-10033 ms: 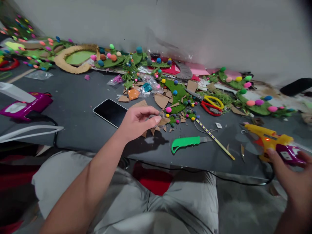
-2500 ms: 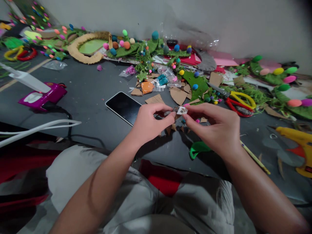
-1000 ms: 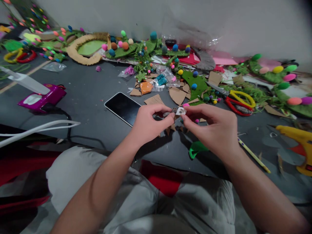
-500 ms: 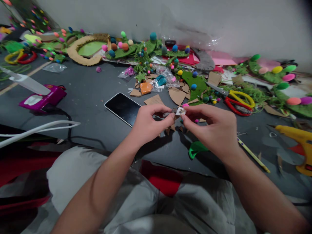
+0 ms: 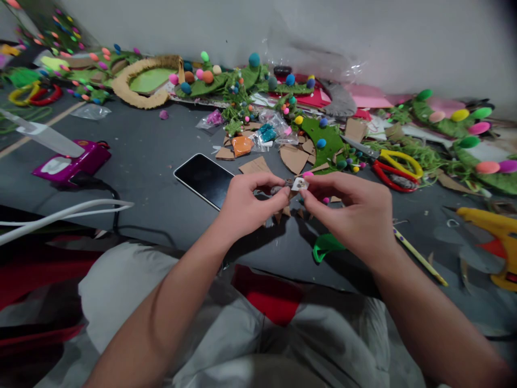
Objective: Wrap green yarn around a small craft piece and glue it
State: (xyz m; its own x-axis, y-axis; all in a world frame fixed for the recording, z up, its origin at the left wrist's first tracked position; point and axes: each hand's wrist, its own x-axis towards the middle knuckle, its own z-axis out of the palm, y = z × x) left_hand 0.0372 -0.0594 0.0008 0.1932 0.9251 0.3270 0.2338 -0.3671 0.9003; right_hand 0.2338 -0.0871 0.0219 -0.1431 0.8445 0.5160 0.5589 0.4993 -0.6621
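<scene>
Above the table [image 5: 149, 140], your left hand [image 5: 251, 200] pinches a grey piece [image 5: 276, 190], right hand [image 5: 355, 207] a white square [image 5: 299, 185] — neither set down, seemingly unfinished.

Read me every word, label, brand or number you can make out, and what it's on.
No readable text anywhere.
Small white piece: dark marks, too small to read.
Phone: dark screen, no lettering visible.
Yellow glue gun: no legible label.

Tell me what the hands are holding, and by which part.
The right hand pinches a small white piece by its right edge; the left hand holds a small grey thing, exactly where is unclear.
</scene>
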